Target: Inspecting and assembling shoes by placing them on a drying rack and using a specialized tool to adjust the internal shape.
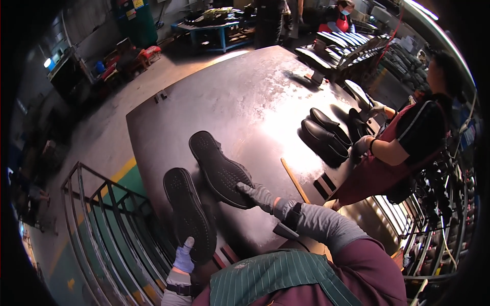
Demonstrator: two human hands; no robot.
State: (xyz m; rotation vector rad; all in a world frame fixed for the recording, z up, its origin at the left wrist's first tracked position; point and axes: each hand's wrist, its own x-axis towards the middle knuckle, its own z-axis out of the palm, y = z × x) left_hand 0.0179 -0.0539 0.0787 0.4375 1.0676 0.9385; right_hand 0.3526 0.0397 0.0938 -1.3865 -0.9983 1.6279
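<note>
My left hand (pixel 185 256), in a pale glove, is closed on one end of a black shoe (pixel 188 209), thumb on its sole. A second black shoe (pixel 218 168) is gripped by my right hand (pixel 259 196), in a grey glove, with the thumb pressed on the sole. Both shoes show their dark, studded undersides and lie side by side over the near left part of the metal table (pixel 204 109). Whether they touch the tabletop, I cannot tell. My fingers under the shoes are hidden.
A wooden stick (pixel 295 180) lies right of my right hand. Beyond it sit several black shoes (pixel 324 135), where a co-worker (pixel 403 132) in a dark red apron has both gloved hands. A metal rack (pixel 109 219) stands at the lower left, and a loaded rack (pixel 352 48) at the far right.
</note>
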